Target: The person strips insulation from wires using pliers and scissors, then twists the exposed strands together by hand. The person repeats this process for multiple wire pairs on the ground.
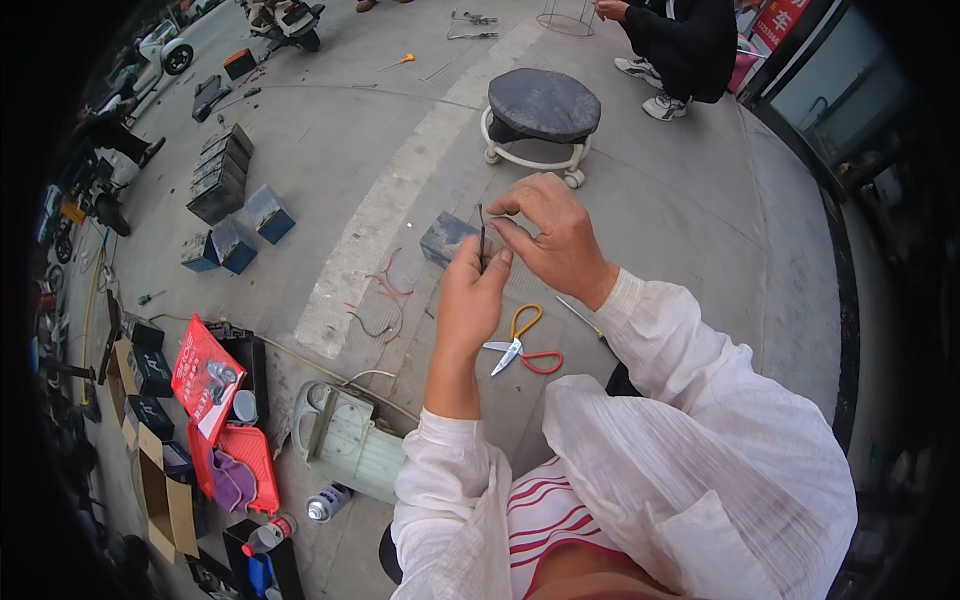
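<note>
In front of me my left hand (pixel 473 295) is closed, with a short, thin, dark wire (pixel 483 240) standing upright between thumb and fingers. Thumb and forefinger of my right hand (pixel 548 232) are pinched together at the wire's upper part; whether they hold its very tip is too small to tell. Just behind the hands a grey-blue battery block (pixel 446 238) sits on the ground, partly hidden by them. Below the right hand lie open scissors (pixel 515 345) with one yellow and one red handle. A thin screwdriver (pixel 578 314) rests near my right sleeve.
Red wires (pixel 388 280) lie left of my hands, near a pale green plastic casing (pixel 350 440) and a spray can (pixel 328 502). A wheeled stool (pixel 544 105) stands ahead. Several batteries (pixel 220 175) are at left, above a red toolbox (pixel 262 470). Another person (pixel 690 50) squats at far right.
</note>
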`<state>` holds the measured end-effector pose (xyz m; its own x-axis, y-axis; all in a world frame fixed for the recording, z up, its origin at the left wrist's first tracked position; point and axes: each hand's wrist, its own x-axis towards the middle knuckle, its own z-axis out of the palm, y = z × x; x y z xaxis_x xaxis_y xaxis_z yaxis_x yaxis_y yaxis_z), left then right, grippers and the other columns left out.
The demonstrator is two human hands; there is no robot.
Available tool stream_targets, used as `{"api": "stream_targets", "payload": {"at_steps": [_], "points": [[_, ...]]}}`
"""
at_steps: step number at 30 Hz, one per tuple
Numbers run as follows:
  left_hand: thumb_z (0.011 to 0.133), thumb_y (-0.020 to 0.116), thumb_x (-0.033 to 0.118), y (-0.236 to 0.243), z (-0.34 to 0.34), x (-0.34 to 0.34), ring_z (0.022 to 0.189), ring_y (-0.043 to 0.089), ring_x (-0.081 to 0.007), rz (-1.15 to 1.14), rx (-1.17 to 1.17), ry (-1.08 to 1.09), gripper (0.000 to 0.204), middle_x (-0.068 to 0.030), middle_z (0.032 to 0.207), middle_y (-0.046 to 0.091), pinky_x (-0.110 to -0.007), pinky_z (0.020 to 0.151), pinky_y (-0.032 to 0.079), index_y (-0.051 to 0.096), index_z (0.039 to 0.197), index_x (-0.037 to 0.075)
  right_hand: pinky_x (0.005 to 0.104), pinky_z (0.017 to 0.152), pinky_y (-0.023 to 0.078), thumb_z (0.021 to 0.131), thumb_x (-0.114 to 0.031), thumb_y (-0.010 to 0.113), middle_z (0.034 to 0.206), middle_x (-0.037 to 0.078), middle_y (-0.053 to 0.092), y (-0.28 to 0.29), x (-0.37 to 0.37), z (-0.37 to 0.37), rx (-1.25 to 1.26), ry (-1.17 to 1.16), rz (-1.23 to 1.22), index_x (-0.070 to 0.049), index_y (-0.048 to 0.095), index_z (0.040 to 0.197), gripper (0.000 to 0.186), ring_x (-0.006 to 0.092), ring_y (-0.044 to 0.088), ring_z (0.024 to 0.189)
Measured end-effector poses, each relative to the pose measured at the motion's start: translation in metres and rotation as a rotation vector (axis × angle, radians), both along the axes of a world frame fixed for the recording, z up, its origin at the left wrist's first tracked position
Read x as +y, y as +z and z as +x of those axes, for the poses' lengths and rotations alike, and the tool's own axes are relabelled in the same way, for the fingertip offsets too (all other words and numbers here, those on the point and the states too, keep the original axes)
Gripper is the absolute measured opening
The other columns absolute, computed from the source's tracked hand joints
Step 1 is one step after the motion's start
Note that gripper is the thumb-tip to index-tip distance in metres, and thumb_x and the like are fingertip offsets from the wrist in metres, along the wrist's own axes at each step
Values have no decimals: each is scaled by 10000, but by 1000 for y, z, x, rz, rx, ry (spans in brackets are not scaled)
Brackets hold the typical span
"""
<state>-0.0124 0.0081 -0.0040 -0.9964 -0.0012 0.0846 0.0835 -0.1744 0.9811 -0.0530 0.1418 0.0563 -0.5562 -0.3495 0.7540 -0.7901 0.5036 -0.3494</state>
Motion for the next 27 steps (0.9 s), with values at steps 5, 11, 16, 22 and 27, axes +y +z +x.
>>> {"api": "stream_targets", "payload": {"at_steps": [5,11,16,22,27], "points": [[914,598,130,-5,3,1,671,418,-83,-65,3,-5,187,-13,696,504,-278,588,381,497,829,-2,388,678,445,734,-25,687,807,89,575,-1,2,-2,-15,-3,35,-43,583,844,153,288,550,779],[907,599,160,-3,0,3,654,431,-122,-198,3,15,215,-67,673,501,-315,603,400,498,834,-15,389,659,446,704,6,682,778,93,553,-3,8,-16,42,-82,-9,-44,563,832,182,291,548,750],[919,590,162,-31,-11,1,625,453,-151,-211,-62,126,203,-51,686,542,-326,589,399,528,850,-18,371,649,461,734,4,685,776,88,581,6,21,-33,18,-313,-192,-38,578,812,139,254,570,714],[953,577,181,-34,-22,-34,449,347,-58,326,-374,240,152,-24,790,596,-237,400,275,564,922,33,349,675,478,763,-20,681,805,85,594,10,34,-31,4,-103,110,-34,586,814,109,256,578,772],[946,594,166,-3,-16,-29,418,305,-35,518,-359,63,140,-71,896,664,-211,365,231,552,989,40,360,691,469,725,3,700,818,88,586,-12,9,-17,-49,159,223,-52,596,812,146,260,566,793]]}}
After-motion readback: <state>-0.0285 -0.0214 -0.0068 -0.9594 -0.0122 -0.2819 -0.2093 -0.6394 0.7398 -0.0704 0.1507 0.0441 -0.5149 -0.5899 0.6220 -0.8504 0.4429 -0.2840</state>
